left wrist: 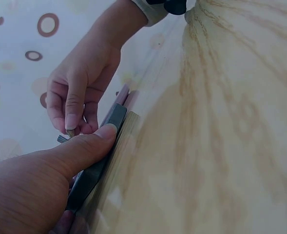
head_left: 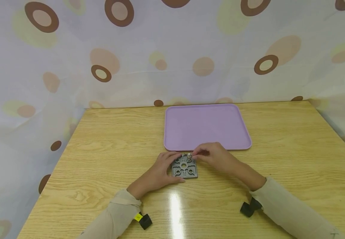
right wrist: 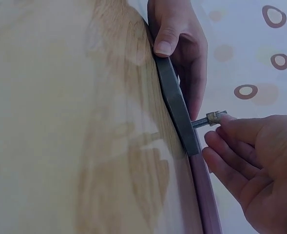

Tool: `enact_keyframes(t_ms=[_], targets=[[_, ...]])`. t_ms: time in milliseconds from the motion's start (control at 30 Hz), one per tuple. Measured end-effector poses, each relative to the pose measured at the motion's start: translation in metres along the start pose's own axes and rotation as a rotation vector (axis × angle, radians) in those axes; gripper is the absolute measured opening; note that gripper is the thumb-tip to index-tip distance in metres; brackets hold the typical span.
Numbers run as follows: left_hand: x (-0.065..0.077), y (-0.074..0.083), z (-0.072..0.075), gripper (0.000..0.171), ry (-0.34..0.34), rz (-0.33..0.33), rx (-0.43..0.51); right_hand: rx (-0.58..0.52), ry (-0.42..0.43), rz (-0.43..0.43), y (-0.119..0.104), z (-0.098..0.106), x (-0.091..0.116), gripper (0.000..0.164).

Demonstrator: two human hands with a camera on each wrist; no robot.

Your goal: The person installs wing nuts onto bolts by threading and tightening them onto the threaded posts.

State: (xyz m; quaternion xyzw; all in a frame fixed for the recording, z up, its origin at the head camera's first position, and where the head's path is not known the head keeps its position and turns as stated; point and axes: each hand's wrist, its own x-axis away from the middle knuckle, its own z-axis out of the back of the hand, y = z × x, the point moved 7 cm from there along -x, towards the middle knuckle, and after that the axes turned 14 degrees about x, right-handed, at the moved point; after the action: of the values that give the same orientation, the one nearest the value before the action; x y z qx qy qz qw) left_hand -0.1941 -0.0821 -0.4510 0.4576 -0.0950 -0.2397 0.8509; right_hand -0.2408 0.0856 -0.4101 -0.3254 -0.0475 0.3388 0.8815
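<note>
A square grey metal plate [head_left: 184, 173] with round raised bosses and a central hole lies flat on the table. My left hand [head_left: 162, 170] grips it from the left, thumb on the near edge and fingers along the far edge. From the plate's far right corner a threaded bolt [right wrist: 200, 123] stands upright. Around the bolt near its top sits a brass-coloured nut [right wrist: 213, 118]. Thumb and forefinger of my right hand [head_left: 218, 158] pinch this nut, while the other fingers curl loosely below, beside the plate.
Just beyond the plate is a purple tray [head_left: 202, 126] with a low rim. The wooden table [head_left: 115, 139] carries everything and ends at a patterned cloth [head_left: 172, 49] behind and at the sides. Black wrist cameras [head_left: 145, 221] hang from both sleeves.
</note>
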Motion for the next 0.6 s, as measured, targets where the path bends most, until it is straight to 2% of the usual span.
enact_keyframes(t_ms=[200, 433, 600], targets=[[0.000, -0.002, 0.000, 0.089, -0.001, -0.002, -0.012, -0.032, 0.028, 0.019, -0.001, -0.001, -0.001, 0.020], [0.000, 0.001, 0.001, 0.089, -0.007, -0.004, -0.019, -0.015, 0.032, 0.061, -0.002, -0.005, -0.001, 0.039], [0.000, 0.002, 0.001, 0.089, -0.006, -0.010, -0.022, -0.058, -0.008, 0.063, -0.002, -0.010, -0.001, 0.040]])
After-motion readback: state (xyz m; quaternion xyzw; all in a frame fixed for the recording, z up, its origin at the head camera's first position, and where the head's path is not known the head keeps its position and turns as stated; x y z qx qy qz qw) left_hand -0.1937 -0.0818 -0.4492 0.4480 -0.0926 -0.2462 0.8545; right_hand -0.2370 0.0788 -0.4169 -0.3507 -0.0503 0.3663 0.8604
